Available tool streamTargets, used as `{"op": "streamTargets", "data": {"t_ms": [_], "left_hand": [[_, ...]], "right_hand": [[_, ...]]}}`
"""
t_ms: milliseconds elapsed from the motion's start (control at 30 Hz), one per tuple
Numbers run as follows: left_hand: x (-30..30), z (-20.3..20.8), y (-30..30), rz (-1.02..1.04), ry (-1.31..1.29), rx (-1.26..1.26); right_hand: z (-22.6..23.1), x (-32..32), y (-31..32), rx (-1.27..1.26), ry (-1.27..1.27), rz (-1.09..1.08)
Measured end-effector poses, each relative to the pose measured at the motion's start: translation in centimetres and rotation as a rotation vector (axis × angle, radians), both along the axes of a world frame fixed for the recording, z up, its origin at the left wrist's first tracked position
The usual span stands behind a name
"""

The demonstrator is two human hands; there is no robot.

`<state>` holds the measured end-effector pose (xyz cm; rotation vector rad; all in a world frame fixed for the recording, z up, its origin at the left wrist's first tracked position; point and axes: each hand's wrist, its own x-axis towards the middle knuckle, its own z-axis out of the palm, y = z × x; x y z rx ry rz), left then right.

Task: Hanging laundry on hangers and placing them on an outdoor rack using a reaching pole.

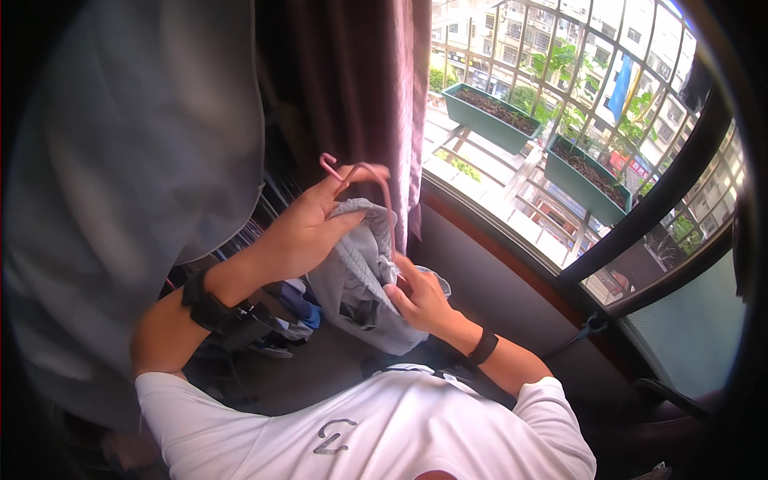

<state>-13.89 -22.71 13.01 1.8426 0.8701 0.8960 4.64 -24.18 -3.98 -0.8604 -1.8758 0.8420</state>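
Observation:
Grey bottoms with a gathered elastic waistband (360, 276) hang in front of me, opening turned up toward me. My left hand (308, 228) is closed at the waistband's far left edge, thumb lying over the cloth. A pink clothes hanger (390, 204) crosses over its fingers, hook to the upper left, one arm running down to the waistband. My right hand (424, 300) is closed on the waistband's right side, where the hanger's lower end meets the cloth. Whether that end sits inside the waistband I cannot tell. The fingertips of my right hand are partly hidden by the fabric.
A large grey cloth (144, 136) hangs close on my left. Behind it are dark shelves or a rack with folded clothes (296, 308). A mauve curtain (400, 96) hangs ahead. To the right, a barred window holds green planters (492, 120) outside, above a dark sill (496, 240).

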Motion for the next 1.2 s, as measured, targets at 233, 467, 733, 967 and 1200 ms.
{"op": "streamTargets", "data": {"t_ms": [233, 467, 733, 967, 1200], "left_hand": [[0.7, -0.7, 1.2, 0.130, 0.020, 0.026], [4.7, -3.2, 1.0, 0.107, -0.206, 0.276], [5.9, -6.6, 0.7, 0.284, -0.306, 0.336], [-0.6, -8.2, 0.8, -0.464, -0.211, -0.400], [-2.2, -6.9, -3.5, -0.057, 0.295, 0.376]], "right_hand": [[2.8, 5.1, 0.7, -0.006, -0.123, 0.114], [9.6, 5.0, 1.1, -0.236, 0.382, 0.225], [9.8, 3.7, 1.2, -0.374, 0.258, 0.331], [8.1, 3.3, 0.1, -0.158, -0.272, -0.029], [6.4, 3.5, 0.3, 0.145, -0.866, -0.076]]}}
